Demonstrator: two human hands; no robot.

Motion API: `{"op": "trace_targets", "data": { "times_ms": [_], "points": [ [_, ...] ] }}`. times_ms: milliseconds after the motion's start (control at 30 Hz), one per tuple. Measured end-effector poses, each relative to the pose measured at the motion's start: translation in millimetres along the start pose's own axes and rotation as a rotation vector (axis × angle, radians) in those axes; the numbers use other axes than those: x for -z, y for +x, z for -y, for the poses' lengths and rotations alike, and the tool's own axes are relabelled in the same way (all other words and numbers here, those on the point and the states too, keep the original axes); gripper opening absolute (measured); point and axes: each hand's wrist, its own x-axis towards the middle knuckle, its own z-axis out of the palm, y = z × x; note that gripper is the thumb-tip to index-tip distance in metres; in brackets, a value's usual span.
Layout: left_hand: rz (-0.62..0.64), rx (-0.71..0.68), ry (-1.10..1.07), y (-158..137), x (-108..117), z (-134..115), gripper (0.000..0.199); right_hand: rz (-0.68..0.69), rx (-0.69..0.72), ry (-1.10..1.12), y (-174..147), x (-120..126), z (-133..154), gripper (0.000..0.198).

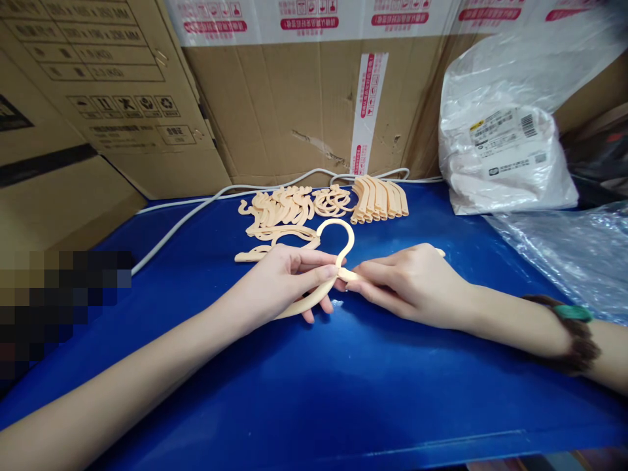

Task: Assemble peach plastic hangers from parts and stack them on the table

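Observation:
Between my two hands is a cream plastic clothes hanger (350, 239), its round hook pointing away from me. My left hand (275, 281) is closed around its left arm and pinches the joint below the hook. On the other side, my right hand (412, 284) grips the right arm (348, 275) close to that joint; a tip of it shows past the knuckles. Just beyond my left hand lie hanger pieces (294, 232) joined together. Farther back are a heap of curved hanger parts (282, 206), a small pile of loose hooks (332, 199) and a row of hanger arms (380, 198).
Cardboard boxes (304, 98) stand along the back and left of the blue table (294, 392). A white cable (196, 212) runs behind the parts. At the back right sits a white plastic parcel bag (505, 157), with clear plastic wrap (579, 255) in front.

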Motion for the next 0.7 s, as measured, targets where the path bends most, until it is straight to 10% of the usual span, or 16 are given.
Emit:
{"op": "trace_targets", "data": {
  "times_ms": [700],
  "points": [
    [-0.105,-0.367,1.301,-6.7,3.9,4.2,0.033,0.096,0.051,0.135,2.3,1.4,-4.4,0.025]
  ]
}}
